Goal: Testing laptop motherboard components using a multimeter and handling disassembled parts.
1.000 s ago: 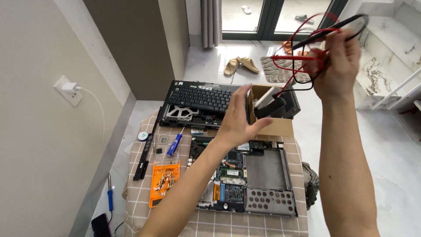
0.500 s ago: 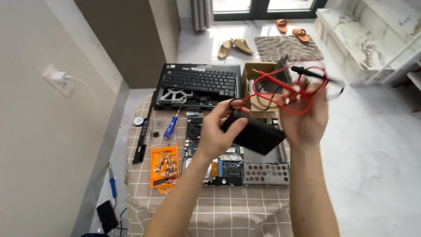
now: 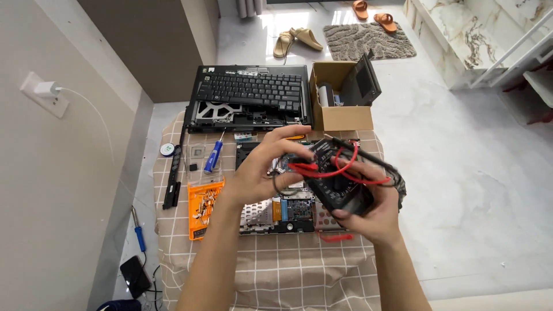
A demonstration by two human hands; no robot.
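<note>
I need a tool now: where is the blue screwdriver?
In the head view, the blue screwdriver lies left of the hands, between the keyboard panel and the orange screw tray.

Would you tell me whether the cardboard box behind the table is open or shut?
Open. The cardboard box has its top uncovered, with a dark flap raised at its right side and things showing inside.

Black meter point(image 3: 340, 190) with red and black leads point(image 3: 337, 170). Surface point(image 3: 276, 265) covered in beige cloth checked with white lines. Orange screwdriver case point(image 3: 204, 207); blue-handled screwdriver point(image 3: 213, 156). Black keyboard panel point(image 3: 250, 95). Brown cardboard box point(image 3: 340, 112). Grey wavy-patterned mat point(image 3: 368, 40); orange slippers point(image 3: 374, 12) and tan slippers point(image 3: 296, 39) on the white marbled floor point(image 3: 461, 173).
</note>
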